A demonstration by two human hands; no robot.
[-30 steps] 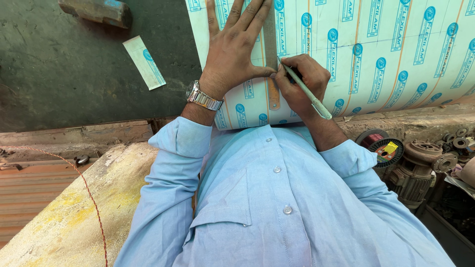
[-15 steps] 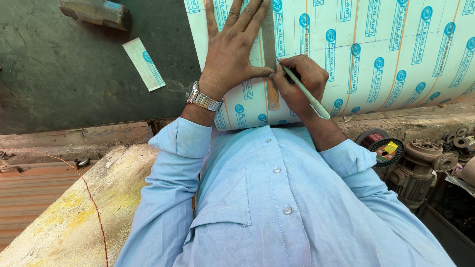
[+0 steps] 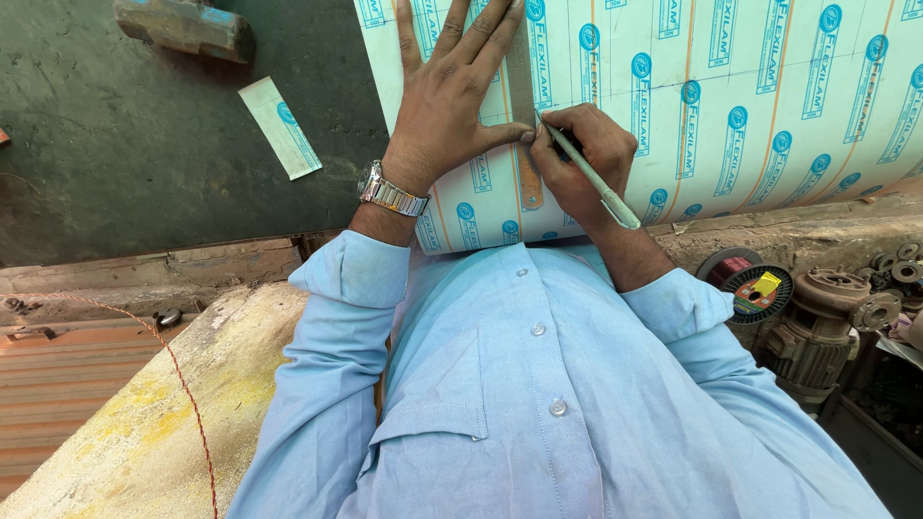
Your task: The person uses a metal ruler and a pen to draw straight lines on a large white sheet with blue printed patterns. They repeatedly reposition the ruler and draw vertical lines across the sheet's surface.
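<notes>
A large pale sheet point(image 3: 731, 106) covered in a film with blue round marks and orange lines lies on a dark work surface point(image 3: 115, 144). My left hand point(image 3: 452, 96) is spread flat on it, pressing down a metal ruler point(image 3: 525, 144) that runs away from me. A steel wristwatch point(image 3: 392, 195) is on that wrist. My right hand point(image 3: 577, 159) grips a pale green pen point(image 3: 588, 175), with its tip against the ruler's right edge near my left thumb.
A small offcut strip point(image 3: 281, 127) of the same sheet lies to the left. A blue-grey hammer head point(image 3: 187, 27) rests at the top left. A wire spool point(image 3: 760, 286) and an electric motor point(image 3: 817, 332) sit at the right. A thin red cord point(image 3: 183, 384) crosses a stone slab.
The pen tip has slid slightly farther from me along the ruler's edge. My left hand has stayed pressed on the ruler.
</notes>
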